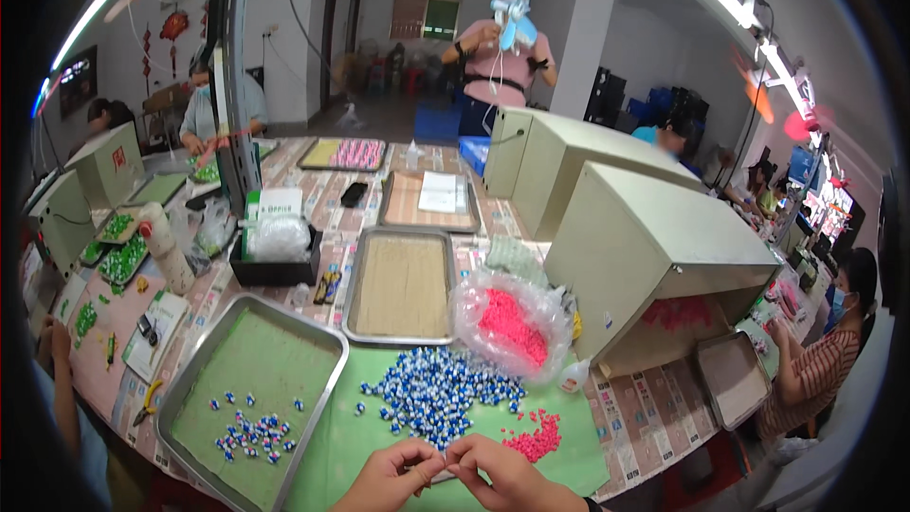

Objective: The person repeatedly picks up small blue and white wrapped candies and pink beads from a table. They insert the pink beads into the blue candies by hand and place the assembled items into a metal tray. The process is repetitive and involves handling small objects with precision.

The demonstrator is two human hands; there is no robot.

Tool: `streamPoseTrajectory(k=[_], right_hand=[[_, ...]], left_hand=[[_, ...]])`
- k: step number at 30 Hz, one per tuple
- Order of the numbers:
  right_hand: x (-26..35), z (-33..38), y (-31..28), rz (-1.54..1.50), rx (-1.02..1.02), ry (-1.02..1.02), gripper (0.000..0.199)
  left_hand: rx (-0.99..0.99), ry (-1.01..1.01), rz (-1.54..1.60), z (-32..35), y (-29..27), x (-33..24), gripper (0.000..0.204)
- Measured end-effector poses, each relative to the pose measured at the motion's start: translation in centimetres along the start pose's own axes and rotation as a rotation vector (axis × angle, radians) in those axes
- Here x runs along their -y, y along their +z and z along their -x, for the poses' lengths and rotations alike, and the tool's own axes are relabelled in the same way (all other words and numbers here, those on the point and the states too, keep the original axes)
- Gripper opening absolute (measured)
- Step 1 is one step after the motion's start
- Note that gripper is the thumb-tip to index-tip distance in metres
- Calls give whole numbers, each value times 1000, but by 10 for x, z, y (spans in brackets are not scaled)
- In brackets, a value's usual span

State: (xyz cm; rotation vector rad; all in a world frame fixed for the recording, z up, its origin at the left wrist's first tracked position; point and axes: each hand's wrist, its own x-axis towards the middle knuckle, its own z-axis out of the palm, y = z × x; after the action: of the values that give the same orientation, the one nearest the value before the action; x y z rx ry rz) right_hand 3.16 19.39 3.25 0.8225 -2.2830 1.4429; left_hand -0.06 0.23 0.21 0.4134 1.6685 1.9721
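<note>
pinched closed, thumb against forefinger, the left hand (393, 476) and the right hand (504, 476) meet at their fingertips over the near edge of the work area; whatever lies between them is too small and too covered to make out. a dark band circles the right wrist.

just beyond the fingertips, a heap of small blue-and-white pieces (431, 393) spreads over a green mat (355, 450), with a few strays at its left edge. to the right of the heap, near the right hand, is a loose patch of tiny pink pieces (536, 438). behind that patch sits an open clear plastic bag (466, 308), with more pink pieces (512, 327) inside, and a small white squeeze bottle (574, 376) is just beside it.

on the left, a large metal tray (251, 337) with a green bottom stands at an angle and holds a scattered group of blue, white and pink pieces (254, 436) toward its near end. beyond the heap is a second metal tray (400, 284) with a tan bottom, and past it a third tray (387, 204) bearing white paper (438, 192). a black box (275, 271) is left of the second tray. yellow-handled pliers (147, 403) lie left of the green-bottomed tray. a pale box-shaped hood (654, 228) stands open at right; near it, a person in a striped top (810, 374) sits.
</note>
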Motion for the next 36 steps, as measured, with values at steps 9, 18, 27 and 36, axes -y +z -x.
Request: streamPoseTrajectory(k=[9, 18, 27, 36], right_hand=[[-24, -3, -19, 112, 44, 154, 22], [-49, 4, -1, 336, 251, 42, 23], [-53, 5, 0, 366, 286, 21, 21], [-51, 7, 1, 354, 261, 31, 22]], left_hand=[[-224, 164, -102, 5, -14, -8, 32], [-368, 116, 70, 27, -46, 12, 24], [-357, 173, -50, 14, -43, 15, 25], [-284, 114, 50, 12, -38, 15, 25]])
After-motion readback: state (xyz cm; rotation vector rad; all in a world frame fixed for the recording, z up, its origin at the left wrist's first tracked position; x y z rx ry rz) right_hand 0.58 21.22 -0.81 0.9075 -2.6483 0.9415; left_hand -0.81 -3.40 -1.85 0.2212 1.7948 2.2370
